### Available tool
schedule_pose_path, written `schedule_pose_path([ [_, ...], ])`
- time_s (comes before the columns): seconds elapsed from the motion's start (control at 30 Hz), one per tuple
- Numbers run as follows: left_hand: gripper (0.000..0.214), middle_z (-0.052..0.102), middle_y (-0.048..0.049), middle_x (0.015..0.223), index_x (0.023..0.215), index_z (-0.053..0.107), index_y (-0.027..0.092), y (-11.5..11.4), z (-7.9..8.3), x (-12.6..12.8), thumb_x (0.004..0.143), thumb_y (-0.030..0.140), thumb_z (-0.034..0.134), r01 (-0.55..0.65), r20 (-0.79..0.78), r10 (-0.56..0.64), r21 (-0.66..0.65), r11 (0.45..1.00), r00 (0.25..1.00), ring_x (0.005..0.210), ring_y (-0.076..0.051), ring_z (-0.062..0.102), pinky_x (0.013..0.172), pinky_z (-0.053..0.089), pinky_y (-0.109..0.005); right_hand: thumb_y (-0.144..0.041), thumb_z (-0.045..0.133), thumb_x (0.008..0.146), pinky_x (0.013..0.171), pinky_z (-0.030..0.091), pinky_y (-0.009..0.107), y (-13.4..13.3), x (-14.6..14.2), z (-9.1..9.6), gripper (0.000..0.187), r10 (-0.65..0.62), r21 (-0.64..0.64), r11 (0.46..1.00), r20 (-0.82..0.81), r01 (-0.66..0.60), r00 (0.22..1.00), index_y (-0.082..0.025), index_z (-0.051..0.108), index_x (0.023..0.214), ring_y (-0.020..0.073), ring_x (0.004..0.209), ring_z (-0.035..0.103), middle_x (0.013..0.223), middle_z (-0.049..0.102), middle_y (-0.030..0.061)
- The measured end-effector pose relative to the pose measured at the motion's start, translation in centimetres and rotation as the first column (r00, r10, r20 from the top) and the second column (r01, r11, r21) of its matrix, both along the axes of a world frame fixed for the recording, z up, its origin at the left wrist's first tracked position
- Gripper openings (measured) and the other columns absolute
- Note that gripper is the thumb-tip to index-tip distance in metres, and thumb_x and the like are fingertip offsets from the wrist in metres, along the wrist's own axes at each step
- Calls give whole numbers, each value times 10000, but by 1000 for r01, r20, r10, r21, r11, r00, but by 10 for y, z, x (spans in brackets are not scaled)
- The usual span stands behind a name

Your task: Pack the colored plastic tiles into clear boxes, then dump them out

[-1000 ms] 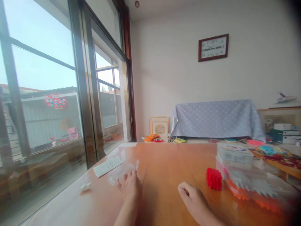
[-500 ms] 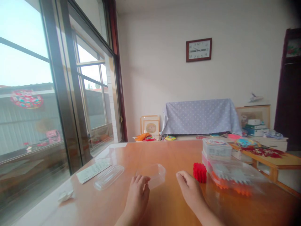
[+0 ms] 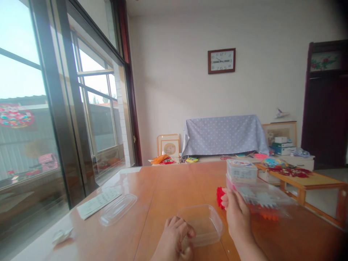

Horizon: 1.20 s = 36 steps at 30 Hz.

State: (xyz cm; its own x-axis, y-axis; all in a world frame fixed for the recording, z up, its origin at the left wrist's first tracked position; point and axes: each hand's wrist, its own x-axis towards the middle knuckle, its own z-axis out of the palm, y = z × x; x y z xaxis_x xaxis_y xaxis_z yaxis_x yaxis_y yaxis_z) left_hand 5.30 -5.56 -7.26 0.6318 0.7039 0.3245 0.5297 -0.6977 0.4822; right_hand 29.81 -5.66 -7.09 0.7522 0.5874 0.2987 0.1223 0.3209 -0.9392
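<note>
Fingers of the right hand (image 3: 237, 209) have reached the red block (image 3: 219, 198); left hand (image 3: 176, 233) curls by the tub (image 3: 206, 225). Both things are within reach; grips unclear.

On the table (image 3: 163, 188), the tub (image 3: 203, 224) is sitting just right of the left hand (image 3: 178, 233); leftward, the lid (image 3: 118, 210) is lying beside the paper (image 3: 99, 203), the scrap (image 3: 62, 236) resting before them; behind the tub, the gear stack (image 3: 220, 197) is standing by the right hand (image 3: 237, 210), the box (image 3: 241, 172) sitting beyond, rightward.
</note>
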Motion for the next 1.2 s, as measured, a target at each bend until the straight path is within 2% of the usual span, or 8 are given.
schedule_pose_path([
  [0.07,283,700,-53,998,901,658,268,-2,3,4,644,157,613,16,33,-16,14,1000,999,1007,-275,593,925,431,-397,-624,501,915,745,531,329,0,10,-6,533,-29,12,999,-95,30,995,-160,708,1075,221,855,670,913,724,68],
  [0.17,153,679,-69,1027,973,639,253,5,13,8,854,270,545,-55,254,43,41,998,966,1006,-249,602,935,452,-381,-675,503,892,899,548,394,-2,21,-15,632,-5,39,999,-236,15,972,-139,674,1180,265,1066,682,1157,725,131],
  [0.3,203,673,-64,948,928,599,217,40,34,25,945,378,476,-102,445,144,-117,988,884,929,-214,624,863,496,-338,-741,542,835,1131,430,456,-9,27,-25,802,79,-3,996,-393,-87,916,-128,588,1348,299,1336,553,1462,568,178],
  [0.4,219,683,-68,1066,1045,591,210,75,47,46,872,342,571,-40,372,119,-213,976,921,993,-211,632,869,508,-321,-796,526,804,1200,346,480,-15,26,-31,946,129,-51,984,-479,-174,868,-127,476,1471,321,1441,438,1575,432,196],
  [0.5,592,636,-87,1255,1306,503,222,105,51,72,765,344,708,65,195,-9,-286,956,981,1131,-223,598,955,491,-332,-834,480,801,1221,310,481,-16,24,-40,1022,157,-58,974,-531,-221,833,-113,399,1522,331,1471,388,1609,363,215],
  [0.73,1187,565,-123,1424,1518,343,258,150,38,134,482,349,914,185,-69,-242,-455,871,968,1256,-325,575,1041,462,-423,-874,470,769,1077,497,437,-10,31,-63,1015,74,-99,983,-548,-153,833,-102,507,1426,354,1387,505,1501,507,247],
  [0.93,1309,555,-91,1442,1574,256,281,180,24,161,458,377,933,241,-98,-337,-519,820,936,1352,-344,505,1113,404,-447,-903,500,705,962,554,422,-8,45,-73,1052,71,-98,983,-587,-158,806,-95,534,1379,360,1318,571,1408,589,256],
  [1.2,1455,556,-89,1391,1627,96,285,198,-5,176,448,437,936,270,-145,-370,-453,849,918,1358,-351,476,1145,368,-471,-877,468,725,842,560,453,2,52,-76,827,-1,-183,976,-536,-115,844,-241,667,1215,361,1196,646,1172,742,153],
])
